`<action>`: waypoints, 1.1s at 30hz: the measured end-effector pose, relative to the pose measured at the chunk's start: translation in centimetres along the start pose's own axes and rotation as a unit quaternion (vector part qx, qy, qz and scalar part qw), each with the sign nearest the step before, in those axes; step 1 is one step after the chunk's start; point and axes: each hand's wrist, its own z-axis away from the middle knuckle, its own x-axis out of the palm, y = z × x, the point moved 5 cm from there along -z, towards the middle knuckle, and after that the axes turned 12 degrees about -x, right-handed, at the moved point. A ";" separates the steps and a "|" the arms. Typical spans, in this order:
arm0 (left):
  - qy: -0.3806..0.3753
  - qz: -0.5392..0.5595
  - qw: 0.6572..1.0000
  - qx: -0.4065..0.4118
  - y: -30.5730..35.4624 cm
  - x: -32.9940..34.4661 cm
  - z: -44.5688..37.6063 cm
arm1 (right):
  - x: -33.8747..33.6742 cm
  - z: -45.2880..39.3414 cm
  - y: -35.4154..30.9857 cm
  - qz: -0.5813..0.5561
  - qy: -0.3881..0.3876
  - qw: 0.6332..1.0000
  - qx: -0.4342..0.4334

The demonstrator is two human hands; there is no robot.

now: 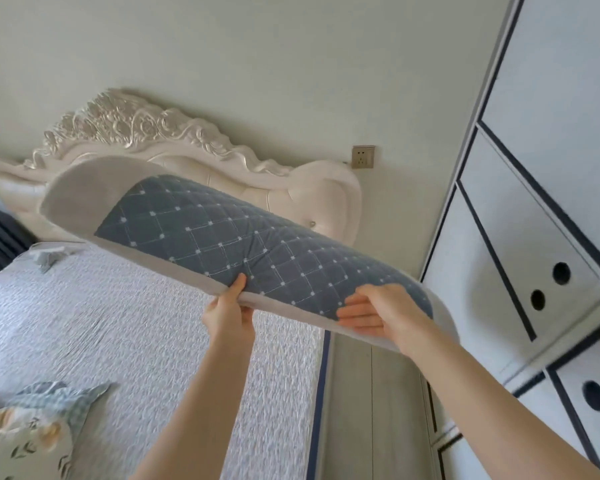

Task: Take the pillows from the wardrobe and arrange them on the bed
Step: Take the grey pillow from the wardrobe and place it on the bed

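Note:
A long blue quilted pillow (222,233) with a wide grey border hangs in the air above the bed (118,323), in front of the carved cream headboard (146,133). My left hand (229,313) pinches its near grey edge around the middle. My right hand (381,313) grips the near edge toward the pillow's right end, fingers spread over the blue fabric. The white wardrobe (534,220) with dark trim and round finger holes stands at the right, its doors closed.
A white textured cover lies over the bed. A floral cushion with a blue checked frill (32,431) rests at the lower left. A small folded cloth (49,256) lies near the headboard. A narrow strip of floor (371,410) runs between bed and wardrobe. A wall socket (363,156) sits beside the headboard.

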 end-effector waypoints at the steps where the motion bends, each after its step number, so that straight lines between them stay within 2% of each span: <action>1: -0.001 -0.010 1.000 -0.003 0.4 0.2 -1.0 | -0.2 -1.8 -0.8 0.018 0.008 1.000 -0.018; 8: -0.025 -0.088 0.996 0.024 3.2 2.4 -8.0 | -2.1 -15.8 -4.0 0.134 0.062 0.982 -0.120; 11: -0.049 -0.112 0.992 0.030 3.5 4.5 -9.8 | -2.8 -22.3 -4.7 0.227 0.017 0.962 -0.153; 15: -0.056 -0.128 0.990 0.036 3.1 7.7 -11.6 | -3.5 -29.5 -4.5 0.317 -0.050 0.937 -0.137; 19: -0.052 -0.124 0.990 0.042 3.4 9.7 -13.4 | -3.5 -35.0 -4.3 0.231 -0.084 0.965 -0.092; 22: -0.032 -0.114 0.992 0.046 4.2 9.5 -14.9 | -2.9 -38.2 -4.1 0.214 -0.117 0.967 -0.066; 26: 0.042 -0.115 0.988 0.089 6.3 8.4 -15.8 | 0.3 -41.2 -4.2 0.234 -0.147 0.958 -0.080; 29: 0.113 -0.137 0.974 0.138 7.2 7.7 -17.1 | 3.3 -42.5 -3.7 0.244 -0.140 0.956 -0.087; 33: 0.240 -0.217 0.908 0.267 8.0 6.9 -18.5 | 7.5 -44.2 -3.1 0.225 -0.152 0.955 -0.119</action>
